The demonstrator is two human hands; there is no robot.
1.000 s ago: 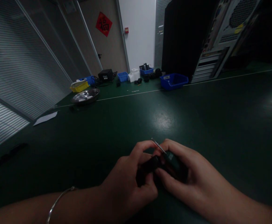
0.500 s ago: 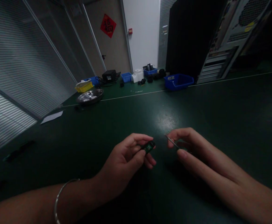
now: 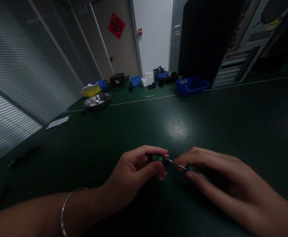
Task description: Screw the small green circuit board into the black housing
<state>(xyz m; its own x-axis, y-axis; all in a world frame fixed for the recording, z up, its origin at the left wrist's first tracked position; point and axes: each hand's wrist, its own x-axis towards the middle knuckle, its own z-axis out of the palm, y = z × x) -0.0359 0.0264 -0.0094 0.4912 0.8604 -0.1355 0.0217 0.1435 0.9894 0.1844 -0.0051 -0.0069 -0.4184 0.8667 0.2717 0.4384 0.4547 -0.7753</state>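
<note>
Between the thumb and fingers of my left hand is a small green circuit board with dark parts at its ends. My right hand is closed around the dark handle of a thin screwdriver, whose metal shaft points left. The shaft's tip meets the right end of the board, near my left fingertips; the exact contact is too small to make out. Both hands are held over the green tabletop.
A dark strip-like object and a white paper lie at left. Farther back are a metal bowl, a yellow basket, a blue bin and a white device. An opened computer case stands behind at right.
My right hand has moved lower and turned, bringing the screwdriver tip left to the board's end. The board in my left hand has tilted to lie more level.
</note>
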